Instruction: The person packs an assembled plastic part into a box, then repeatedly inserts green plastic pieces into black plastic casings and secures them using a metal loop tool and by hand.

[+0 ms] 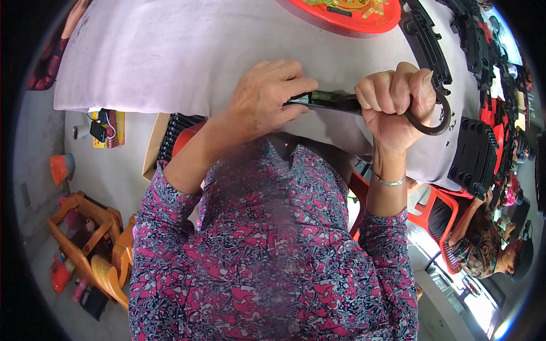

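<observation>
Ring-handled tool [350, 104] is held above the pale cloth-covered table [142, 57], close to its near edge. Most moving room is judged far left; the far side is bounded by the red tray [364, 33], the right by black parts [475, 153]. Tool is gripped in the right hand's [395, 99] closed fist; left hand [261, 94] is pinched at the other end, on what exactly cannot be told. Tool: likely stiff, heavyish, best held ring end. Green piece [325, 98]: probably light, slippery, edge-held.
</observation>
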Tool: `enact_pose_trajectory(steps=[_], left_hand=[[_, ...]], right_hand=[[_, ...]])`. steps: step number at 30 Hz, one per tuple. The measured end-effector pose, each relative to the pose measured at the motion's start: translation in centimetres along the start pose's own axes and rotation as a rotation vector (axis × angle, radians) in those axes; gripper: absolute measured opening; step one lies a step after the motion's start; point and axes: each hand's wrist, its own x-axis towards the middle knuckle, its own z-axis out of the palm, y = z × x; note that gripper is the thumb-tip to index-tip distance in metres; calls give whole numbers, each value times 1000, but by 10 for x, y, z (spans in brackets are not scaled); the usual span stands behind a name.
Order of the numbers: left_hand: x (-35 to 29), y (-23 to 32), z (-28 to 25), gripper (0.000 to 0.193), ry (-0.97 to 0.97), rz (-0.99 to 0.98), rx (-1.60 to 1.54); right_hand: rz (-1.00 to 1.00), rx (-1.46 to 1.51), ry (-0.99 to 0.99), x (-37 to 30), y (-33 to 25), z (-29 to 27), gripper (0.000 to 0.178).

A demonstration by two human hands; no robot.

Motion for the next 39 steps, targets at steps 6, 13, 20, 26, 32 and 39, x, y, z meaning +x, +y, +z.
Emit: enact_pose_trajectory(steps=[6, 13, 20, 26, 32, 39], left_hand=[[-1, 0, 1, 35, -1, 7, 23], [2, 0, 0, 35, -6, -4, 25], [1, 4, -8, 38, 1, 10, -17], [2, -3, -17, 28, 254, -145, -297], [-4, -19, -16, 11, 651, -481, -652], [-3, -20, -26, 43, 638, -781, -725]], right_hand=[[28, 32, 70, -1, 0, 3, 49], [10, 76, 141, 4, 0, 2, 50], [65, 140, 264, 8, -61, -6, 42], [370, -1391, 431, 1, -76, -78, 31], [500, -1655, 278, -12, -60, -89, 28], [204, -1632, 220, 10, -46, -95, 20]])
